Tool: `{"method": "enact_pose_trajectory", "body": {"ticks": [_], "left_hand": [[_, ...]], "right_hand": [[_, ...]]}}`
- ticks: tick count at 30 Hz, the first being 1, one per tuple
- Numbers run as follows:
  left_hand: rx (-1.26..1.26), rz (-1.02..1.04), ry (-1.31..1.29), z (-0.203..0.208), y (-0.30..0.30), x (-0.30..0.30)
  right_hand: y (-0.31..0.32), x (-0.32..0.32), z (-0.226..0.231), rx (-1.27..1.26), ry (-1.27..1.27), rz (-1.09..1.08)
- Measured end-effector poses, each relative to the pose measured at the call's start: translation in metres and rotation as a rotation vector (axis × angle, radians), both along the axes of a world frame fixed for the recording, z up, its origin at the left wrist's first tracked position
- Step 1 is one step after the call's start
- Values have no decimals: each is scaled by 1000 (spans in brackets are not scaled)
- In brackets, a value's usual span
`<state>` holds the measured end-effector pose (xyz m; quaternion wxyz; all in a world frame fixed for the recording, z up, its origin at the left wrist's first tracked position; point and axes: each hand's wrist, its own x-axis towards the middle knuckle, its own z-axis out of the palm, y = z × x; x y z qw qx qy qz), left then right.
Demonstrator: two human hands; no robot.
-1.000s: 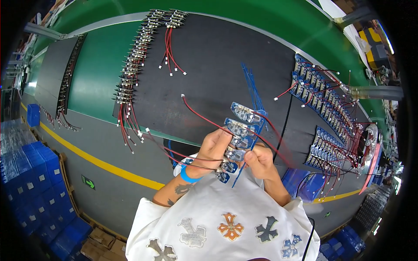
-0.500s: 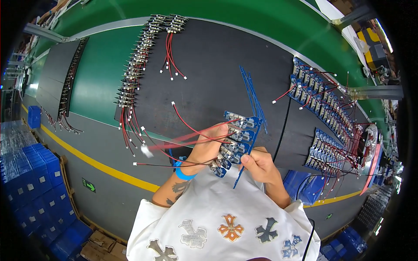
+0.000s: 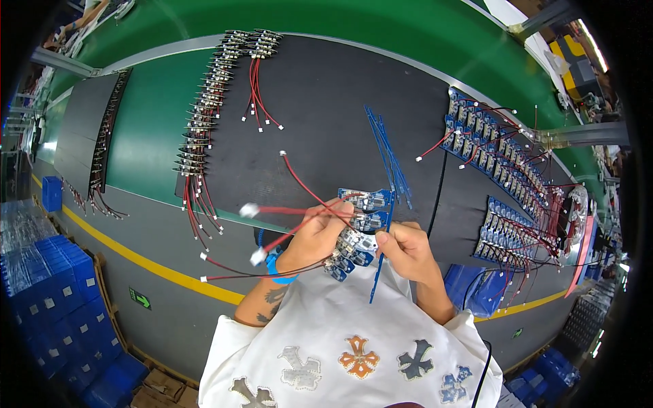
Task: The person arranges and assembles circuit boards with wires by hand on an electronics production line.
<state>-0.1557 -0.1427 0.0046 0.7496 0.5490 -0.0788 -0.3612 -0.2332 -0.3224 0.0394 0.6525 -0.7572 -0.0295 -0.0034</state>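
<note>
- Stacked blue boxes point(image 3: 51, 285) stand on the floor at far left.
- A row of edge-on circuit boards point(image 3: 207, 102), red leads trailing, lines the black-topped table point(image 3: 313, 88).
- The left hand point(image 3: 313, 238) grips a cluster of blue circuit boards point(image 3: 369, 222) in front of the person's white shirt point(image 3: 320, 326), white-tipped wires point(image 3: 228, 277) fanning out leftward.
- Loose blue strips point(image 3: 386, 156) lie on the table beyond.
- The right hand point(image 3: 408, 253) pinches a narrow blue strip point(image 3: 379, 275) along the cluster's right edge, thumb toward the boards.
- Wired board panels point(image 3: 500, 144) rest at right.
</note>
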Motion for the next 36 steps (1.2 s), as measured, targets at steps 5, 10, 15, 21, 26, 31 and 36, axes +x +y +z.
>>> {"method": "enact_pose_trajectory", "body": {"ticks": [5, 10, 15, 21, 26, 31, 36], "left_hand": [[-127, -94, 221, 8, 2, 8], [8, -178, 121, 6, 5, 5], [131, -282, -35, 14, 9, 9], [-69, -177, -62, 13, 5, 1], [84, -154, -105, 24, 1, 1], [172, -258, -301, 8, 7, 1], [-64, -76, -215, 7, 1, -18]], "right_hand": [[0, -1, 2, 30, 8, 46], [-3, 1, 2, 18, 28, 32], [1, -1, 0, 48, 41, -9], [1, -3, -2, 90, 89, 40], [1, -4, -1, 126, 83, 47], [2, -4, 2, 102, 9, 30], [5, -10, -2, 265, -62, 83]]}}
